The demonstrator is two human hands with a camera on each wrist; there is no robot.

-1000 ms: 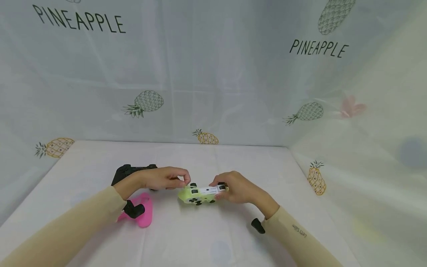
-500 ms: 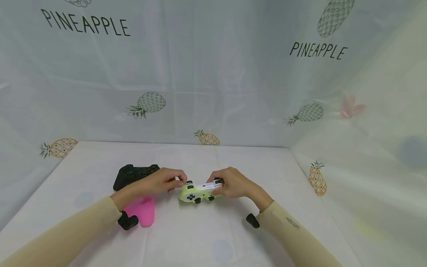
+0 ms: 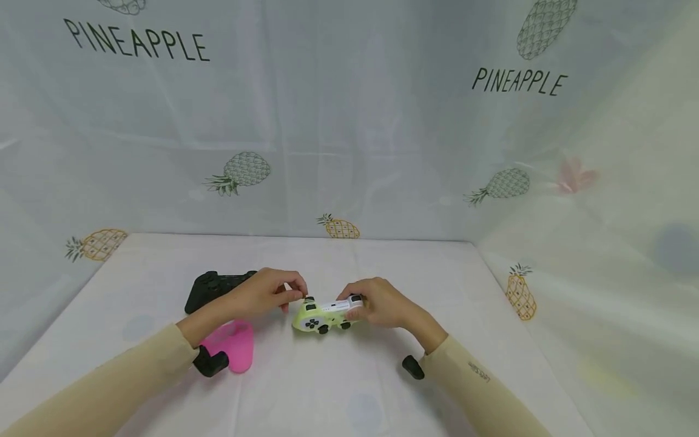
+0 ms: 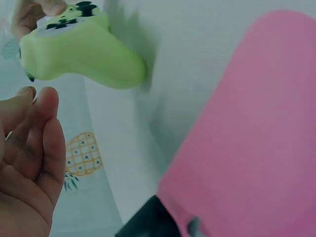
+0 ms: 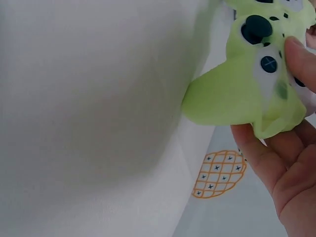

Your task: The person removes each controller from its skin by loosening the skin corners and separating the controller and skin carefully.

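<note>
On the surface: cover-fitting, apparently

The left hand curls beside the green cover, any pinch unclear; the controller inside it is at centre; the right hand grips its other end. The next adjustment probably needs that grip steady.

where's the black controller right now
In the head view, the black controller lies left of centre on the table, beyond the pink piece and partly hidden by the left arm.
</note>
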